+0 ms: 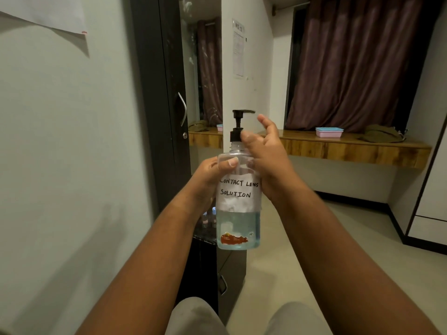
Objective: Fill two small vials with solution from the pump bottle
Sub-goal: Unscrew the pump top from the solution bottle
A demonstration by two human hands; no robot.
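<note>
A clear pump bottle (238, 213) with a black pump head and a handwritten label "CONTACT LENS SOLUTION" is held upright in the air, about a third full of pale blue liquid. My left hand (208, 180) grips its upper body from the left, thumb across the front. My right hand (266, 151) rests against the bottle's shoulder and neck on the right, fingers partly spread just below the pump spout. Two small vials (209, 220) stand on a dark surface below, mostly hidden behind my left wrist and the bottle.
A dark cabinet (208, 267) sits low in front of my knees against the left wall. A tall dark door with a handle (183, 108) stands behind. A wooden shelf (350, 148) with a pink-and-blue box (329, 132) runs under maroon curtains at right.
</note>
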